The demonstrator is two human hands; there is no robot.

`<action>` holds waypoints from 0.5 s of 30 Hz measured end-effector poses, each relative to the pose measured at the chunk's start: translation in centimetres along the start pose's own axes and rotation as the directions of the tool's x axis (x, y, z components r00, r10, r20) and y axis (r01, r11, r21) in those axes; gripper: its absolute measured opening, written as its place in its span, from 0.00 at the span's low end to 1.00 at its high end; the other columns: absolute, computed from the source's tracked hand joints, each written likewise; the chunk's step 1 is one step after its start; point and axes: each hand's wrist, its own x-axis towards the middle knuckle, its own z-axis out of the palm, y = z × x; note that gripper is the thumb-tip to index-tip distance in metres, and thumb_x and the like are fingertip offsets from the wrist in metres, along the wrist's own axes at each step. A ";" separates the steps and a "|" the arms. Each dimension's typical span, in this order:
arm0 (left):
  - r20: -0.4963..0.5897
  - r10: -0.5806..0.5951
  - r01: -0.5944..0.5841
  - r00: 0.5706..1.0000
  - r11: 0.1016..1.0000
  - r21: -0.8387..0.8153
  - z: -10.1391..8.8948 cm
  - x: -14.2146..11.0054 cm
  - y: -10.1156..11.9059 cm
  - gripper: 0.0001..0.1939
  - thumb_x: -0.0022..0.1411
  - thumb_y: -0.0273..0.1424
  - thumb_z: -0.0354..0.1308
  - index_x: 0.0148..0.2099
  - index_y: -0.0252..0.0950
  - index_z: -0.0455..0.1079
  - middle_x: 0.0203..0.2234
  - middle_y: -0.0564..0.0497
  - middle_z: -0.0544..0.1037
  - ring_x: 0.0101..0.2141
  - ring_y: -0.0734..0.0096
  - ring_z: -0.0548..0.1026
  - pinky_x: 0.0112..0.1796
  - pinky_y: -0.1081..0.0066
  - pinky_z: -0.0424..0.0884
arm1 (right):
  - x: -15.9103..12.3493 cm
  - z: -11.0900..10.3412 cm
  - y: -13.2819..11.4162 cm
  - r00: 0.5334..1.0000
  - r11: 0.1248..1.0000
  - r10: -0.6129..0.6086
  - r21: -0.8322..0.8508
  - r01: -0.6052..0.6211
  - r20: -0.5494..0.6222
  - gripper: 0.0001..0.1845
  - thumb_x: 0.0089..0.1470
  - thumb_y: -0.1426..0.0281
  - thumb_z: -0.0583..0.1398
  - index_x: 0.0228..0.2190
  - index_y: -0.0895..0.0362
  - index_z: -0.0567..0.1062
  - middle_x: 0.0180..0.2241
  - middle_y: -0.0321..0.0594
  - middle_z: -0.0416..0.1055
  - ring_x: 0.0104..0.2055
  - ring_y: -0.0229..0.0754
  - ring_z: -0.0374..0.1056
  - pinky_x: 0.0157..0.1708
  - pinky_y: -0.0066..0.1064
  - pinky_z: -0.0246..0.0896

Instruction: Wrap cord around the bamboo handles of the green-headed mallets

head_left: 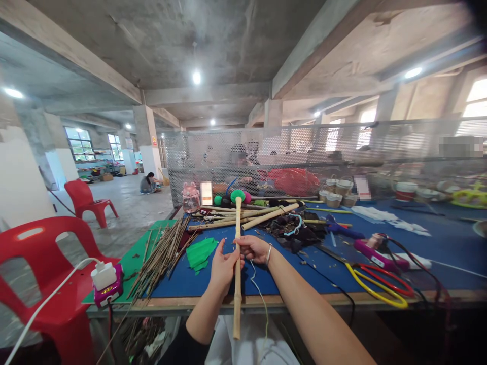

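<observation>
A pale bamboo stick (238, 284) stands nearly upright in front of me, its lower end past the table's front edge. My left hand (224, 266) is closed around it at mid-length, thumb along the front. Just above and to the right, my right hand (254, 249) pinches at the same stick, fingertips together against it. From beneath the right hand a thin white string (254, 276) hangs toward my lap; whether the fingers also grip it, I cannot tell. A green ball of cord (238, 194) appears at the stick's top; I cannot tell whether they touch.
Thin twigs (162, 253) lie left beside a green cloth piece (201, 253). Bamboo poles (270, 216) and dark scraps (292, 230) lie behind. Yellow-and-red-handled shears (375, 284) and a purple power strip (376, 253) are at right. A mesh screen (243, 142) borders the back; a person (148, 183) sits far left.
</observation>
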 end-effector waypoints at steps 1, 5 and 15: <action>0.009 -0.030 0.030 1.000 0.999 -0.032 0.0 -0.1 0.1 0.43 0.49 0.33 0.61 0.60 0.32 0.40 0.20 0.51 0.74 0.18 0.76 0.70 0.21 0.77 0.66 | 0.0 0.0 0.1 1.000 1.000 -0.021 -0.001 0.021 0.003 0.16 0.40 0.66 0.63 0.24 0.59 0.61 0.10 0.22 0.46 0.11 0.24 0.35 0.11 0.19 0.24; -0.017 -0.107 0.107 0.994 0.993 0.054 -0.2 0.3 0.1 0.37 0.51 0.32 0.59 0.59 0.30 0.45 0.20 0.50 0.73 0.17 0.77 0.69 0.20 0.77 0.65 | 0.4 0.1 0.4 0.997 0.994 -0.060 -0.097 0.055 -0.043 0.17 0.39 0.64 0.63 0.21 0.58 0.60 0.10 0.23 0.48 0.11 0.24 0.37 0.11 0.21 0.25; -0.045 0.045 -0.037 0.998 0.987 0.154 -0.4 0.7 -0.3 0.38 0.49 0.32 0.60 0.58 0.30 0.47 0.16 0.55 0.71 0.17 0.76 0.70 0.20 0.77 0.65 | 0.3 0.2 0.1 1.000 0.999 0.003 -0.039 -0.003 -0.004 0.15 0.39 0.66 0.63 0.25 0.59 0.62 0.11 0.22 0.47 0.11 0.24 0.36 0.12 0.20 0.24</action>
